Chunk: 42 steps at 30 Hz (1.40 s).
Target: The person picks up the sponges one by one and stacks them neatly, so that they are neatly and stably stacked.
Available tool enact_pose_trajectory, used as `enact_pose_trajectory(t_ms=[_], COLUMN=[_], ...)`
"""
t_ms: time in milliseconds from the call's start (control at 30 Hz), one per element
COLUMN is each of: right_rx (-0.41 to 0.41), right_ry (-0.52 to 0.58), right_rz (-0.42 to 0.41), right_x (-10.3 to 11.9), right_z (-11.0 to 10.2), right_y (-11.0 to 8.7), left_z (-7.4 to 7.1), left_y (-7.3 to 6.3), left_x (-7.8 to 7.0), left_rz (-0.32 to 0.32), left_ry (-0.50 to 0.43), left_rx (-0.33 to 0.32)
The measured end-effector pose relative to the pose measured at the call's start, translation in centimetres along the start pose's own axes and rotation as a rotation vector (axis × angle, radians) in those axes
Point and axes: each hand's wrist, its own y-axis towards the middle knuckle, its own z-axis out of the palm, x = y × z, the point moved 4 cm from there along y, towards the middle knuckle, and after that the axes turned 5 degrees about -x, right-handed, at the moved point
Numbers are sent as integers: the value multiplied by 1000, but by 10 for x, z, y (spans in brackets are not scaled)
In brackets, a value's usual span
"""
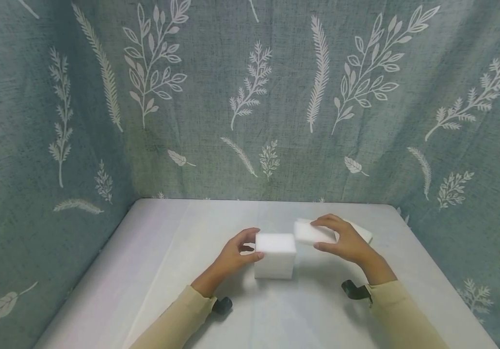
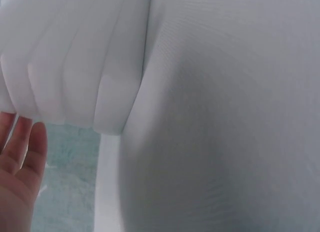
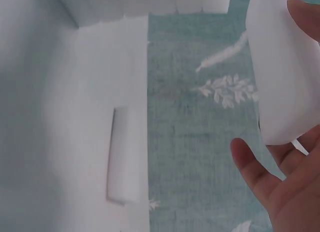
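Observation:
A neat stack of several flat white sponges (image 1: 275, 257) stands mid-table, its layers showing in the left wrist view as side-by-side slabs (image 2: 82, 67). My left hand (image 1: 234, 252) holds the stack's left side, thumb at the front edge and fingers towards the back. Just right of the stack, my right hand (image 1: 341, 240) grips one white sponge (image 1: 313, 233) between thumb and fingers. In the right wrist view this sponge (image 3: 285, 72) is raised off the table, one finger stretched away from it. Another white sponge (image 1: 362, 231) lies behind the right hand, partly hidden by it.
The white table (image 1: 188, 223) is bounded at the back and sides by a grey-green curtain (image 1: 215, 97) with white leaf prints. Dark wrist-worn pieces (image 1: 354, 290) stick out at both sleeves, close to the tabletop.

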Motion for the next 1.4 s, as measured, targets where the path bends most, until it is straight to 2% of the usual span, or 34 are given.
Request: enact_pose_trajectory(t_ms=[100,167,567,800,1100,1400], right_rx=[-2,3,36,46,78,57], right_ry=[27,46,30,39,91,86], right_rz=[-23,-36,-59,-80,-118,-135], right_x=[4,7,20,26,35,44], right_z=[6,9,26,34,47,61], right_y=[3,5,13,20,28,31], left_z=[-2,-2,-1,1,0,-1], left_y=[-3,-4,-2,8,9,7], left_x=[-11,-13,-11,22,23,21], left_rz=[5,9,11,17,65,56], left_ry=[-1,4,7,22,24,36], left_rx=[3,-1,16,-17,-7,-6])
